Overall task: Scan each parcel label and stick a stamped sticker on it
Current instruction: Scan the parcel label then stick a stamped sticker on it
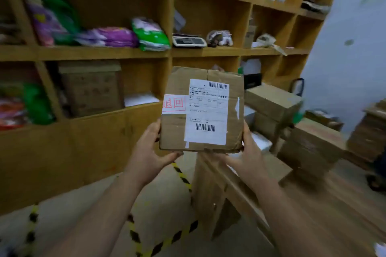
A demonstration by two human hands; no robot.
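Both hands, left (148, 148) and right (248, 152), grip the parcel (175, 131), fingers hidden underneath; creased cardboard bears a white label (206, 110) and red-stamped sticker (174, 104)

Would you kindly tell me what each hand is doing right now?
Left hand: grips the brown cardboard parcel at its left edge.
Right hand: grips its right edge.

Wooden shelving (104, 53) fills the wall, divided into open compartments. On the middle shelf lie purple packs (108, 36) and a green and white pack (151, 34), and in the next compartment to the right a weighing scale (189, 41) sits beside a crumpled bag (219, 38). A brown carton (92, 87) stands in a lower compartment. Yellow and black striped tape (181, 175) runs across the pale floor (83, 198). Cardboard boxes (271, 100) are stacked to the right on a wooden counter (313, 204).
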